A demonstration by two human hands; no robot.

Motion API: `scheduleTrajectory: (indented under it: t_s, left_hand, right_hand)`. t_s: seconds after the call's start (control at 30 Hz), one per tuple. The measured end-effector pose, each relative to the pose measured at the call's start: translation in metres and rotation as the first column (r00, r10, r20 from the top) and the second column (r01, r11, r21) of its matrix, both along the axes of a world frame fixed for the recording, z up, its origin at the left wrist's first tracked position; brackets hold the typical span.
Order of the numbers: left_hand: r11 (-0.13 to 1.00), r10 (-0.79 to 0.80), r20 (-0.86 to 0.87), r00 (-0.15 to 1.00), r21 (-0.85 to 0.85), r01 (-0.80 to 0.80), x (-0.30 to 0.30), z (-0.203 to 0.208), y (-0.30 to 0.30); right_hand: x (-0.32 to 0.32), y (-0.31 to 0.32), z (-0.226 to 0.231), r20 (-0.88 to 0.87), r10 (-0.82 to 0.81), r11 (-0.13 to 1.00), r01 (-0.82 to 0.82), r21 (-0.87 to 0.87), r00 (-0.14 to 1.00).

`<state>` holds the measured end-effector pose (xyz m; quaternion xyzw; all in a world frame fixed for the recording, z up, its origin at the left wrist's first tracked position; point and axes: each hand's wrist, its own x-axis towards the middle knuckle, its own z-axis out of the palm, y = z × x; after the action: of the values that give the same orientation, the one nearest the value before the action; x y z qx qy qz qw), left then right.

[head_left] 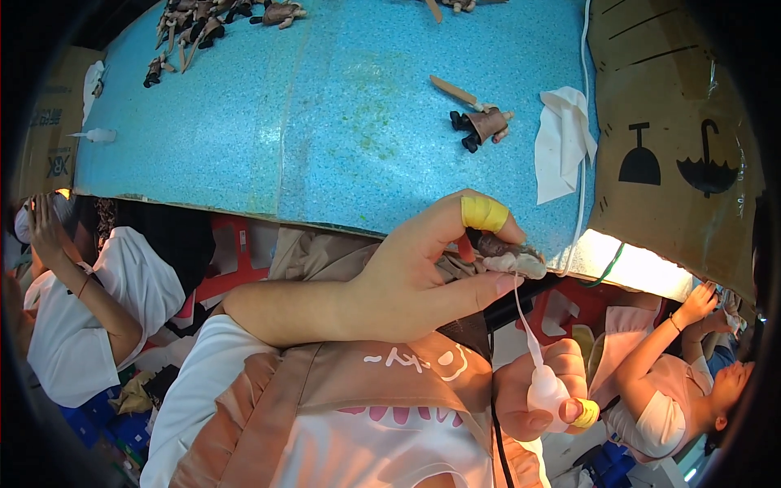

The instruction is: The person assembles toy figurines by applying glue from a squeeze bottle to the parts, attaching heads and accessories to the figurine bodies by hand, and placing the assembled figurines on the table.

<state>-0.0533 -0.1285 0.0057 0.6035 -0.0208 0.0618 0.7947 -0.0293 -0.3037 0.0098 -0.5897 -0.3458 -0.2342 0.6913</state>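
My left hand (423, 268), with yellow tape round a finger, pinches a small dark brown and whitish piece (512, 259) near the table's front edge. What kind of piece it is I cannot make out. Just below it, my right hand (541, 390) grips a small white squeeze bottle (547, 392), one finger also taped yellow. The bottle's long thin nozzle points up, its tip at or very close to the underside of the piece. Beyond my left hand, a toy figure (488, 124) in a brown garment lies on the blue table.
The blue tabletop (350, 106) holds more figures (191, 24) heaped at the far left. A second bottle (99, 135) lies at its left edge. A white cloth (561, 142) and a cable (582, 122) lie beside the cardboard box (675, 122) at right. People sit on both sides.
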Motion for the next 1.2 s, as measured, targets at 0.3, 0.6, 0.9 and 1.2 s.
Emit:
scheduleTrajectory:
  t_s: [0.3, 0.6, 0.9, 1.2]
  left_hand:
    - [0.998, 0.041, 0.095, 0.995, -0.042, -0.037, 0.003, -0.0023, -0.0015]
    - [1.0, -0.001, 0.024, 1.0, 0.004, 0.001, 0.0008, 0.0016, 0.0022]
    - [0.998, 0.005, 0.039, 0.999, 0.055, -0.007, 0.0004, 0.0018, 0.0025]
    - [1.0, -0.022, 0.0, 1.0, 0.02, 0.022, -0.0006, 0.0036, 0.0032]
  right_hand:
    - [-0.0018, 0.0013, 0.0007, -0.015, -0.041, 0.999, 0.042, 0.008, 0.999]
    - [-0.0023, 0.0003, 0.0018, -0.03, -0.021, 0.999, 0.02, -0.031, 0.999]
    - [-0.0029, -0.002, 0.0024, -0.028, -0.022, 0.998, 0.02, -0.061, 0.999]
    - [-0.0027, -0.0018, 0.0028, -0.042, -0.047, 0.999, 0.046, -0.015, 0.998]
